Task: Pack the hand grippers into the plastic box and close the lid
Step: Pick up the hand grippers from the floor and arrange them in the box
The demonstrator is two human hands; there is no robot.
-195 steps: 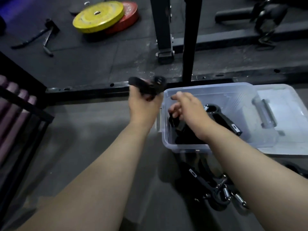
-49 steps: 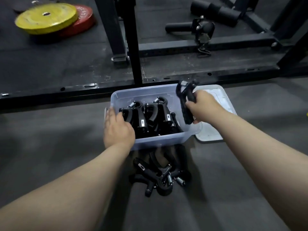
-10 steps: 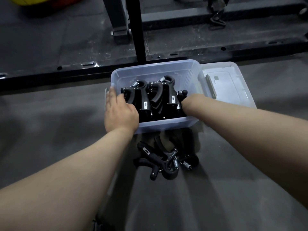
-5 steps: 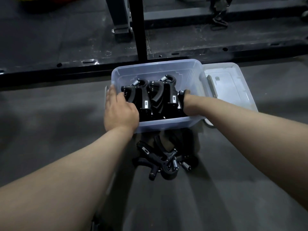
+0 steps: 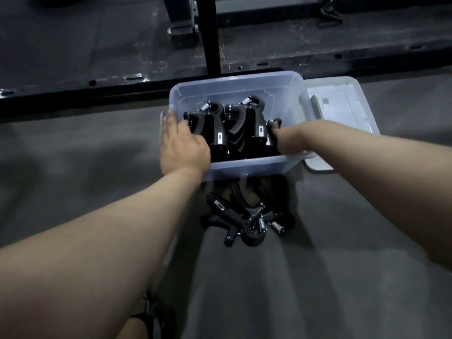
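The packing step is judged to be in hand and roughly half done: the plastic box (image 5: 234, 90) is seen in the middle of the frame, with hand grippers (image 5: 244, 128) stood upright in two rows inside it, while a heap of loose grippers (image 5: 247, 221) is left on the floor (image 5: 342, 265) just below the box, touching one another. The lid (image 5: 342, 106) is laid flat to the right of the box, touching or just beside its wall, so closing is not yet begun. The left hand (image 5: 182, 148) is rested on the near left corner of the box with its fingers nearly straight and nothing held, and the box appears to be steadied by it. The right hand (image 5: 281, 139) is sunk into the right end of the box against the outermost gripper; its fingers are mostly hidden, so it cannot be told whether that gripper is held or released. Next, the right hand would need to be drawn out and lowered to the heap, and one gripper freed from the tangle of springs. Compared with about five seconds ago, a gripper then held above the right rim has been brought down into the box, and the left hand has been kept in place.
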